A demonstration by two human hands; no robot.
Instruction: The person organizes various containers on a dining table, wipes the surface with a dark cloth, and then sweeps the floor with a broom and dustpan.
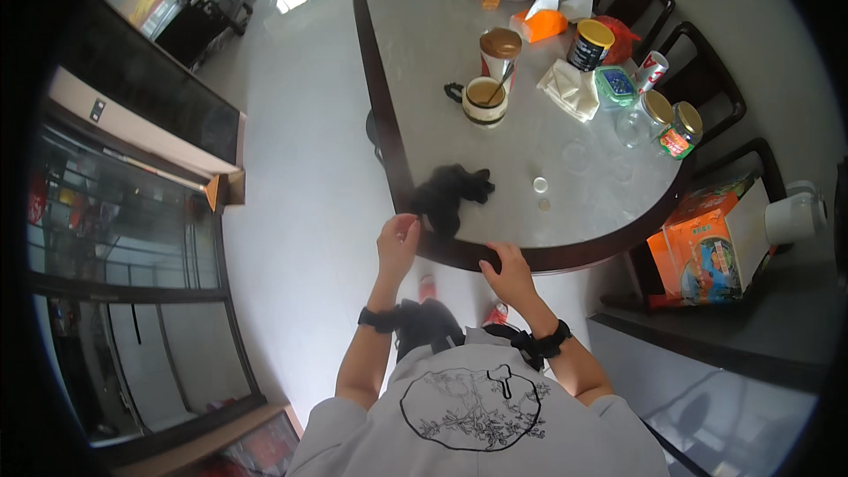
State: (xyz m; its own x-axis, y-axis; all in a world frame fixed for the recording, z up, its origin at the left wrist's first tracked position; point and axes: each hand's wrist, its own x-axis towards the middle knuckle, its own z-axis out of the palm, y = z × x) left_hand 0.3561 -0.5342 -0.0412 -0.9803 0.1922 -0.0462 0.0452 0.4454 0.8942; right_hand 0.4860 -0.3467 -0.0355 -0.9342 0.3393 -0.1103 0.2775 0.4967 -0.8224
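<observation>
A crumpled black cloth-like item (pixel 445 199) lies on the near left part of the table, against its dark edge. My left hand (pixel 399 242) is at that edge beside the item, fingers curled; whether it pinches anything is too small to tell. My right hand (pixel 510 270) rests near the dark rim with fingers apart and nothing in it. Beyond the black item stand a mug (pixel 485 101) of brown drink with a spoon (pixel 502 83) and a brown-lidded container (pixel 500 45). Two small round discs (pixel 540 185) lie right of the item.
The rounded table (pixel 437 26) carries an orange tissue pack (pixel 544 25), a yellow-lidded tub (pixel 591 44), a cream cloth (pixel 570 89), a green-rimmed box (pixel 615 86) and glass jars (pixel 644 120) at the right. Dark chairs (pixel 702 76) stand behind; an orange carton (pixel 702 258) sits at right.
</observation>
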